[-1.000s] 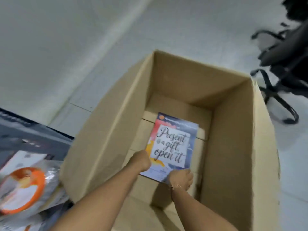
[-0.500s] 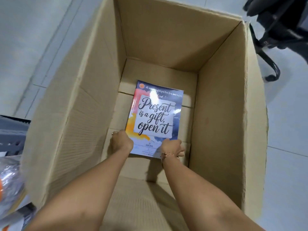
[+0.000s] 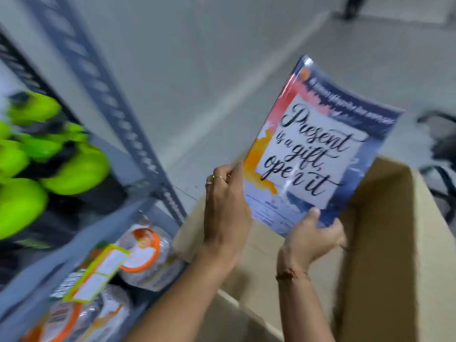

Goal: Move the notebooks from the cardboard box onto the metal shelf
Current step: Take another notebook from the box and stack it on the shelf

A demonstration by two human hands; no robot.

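Glossy notebook (image 3: 313, 154) held up in both hands above the open cardboard box (image 3: 385, 243).

Its cover, printed "Present is a gift, open it", faces the camera and tilts to the right, clear of the box below. The left hand (image 3: 225, 213) reaches up with the forearm angled from below, fingers closed on the notebook's left edge, two rings showing. The right hand (image 3: 311, 236) cups the bottom edge, thumb pressed on the cover and fingers curled behind it, a thin bracelet (image 3: 291, 274) at the wrist. To the left stands the grey metal shelf (image 3: 116, 99), carrying blurred bright green items (image 3: 71, 169) above and wrapped packs with orange rings (image 3: 143, 250) below.
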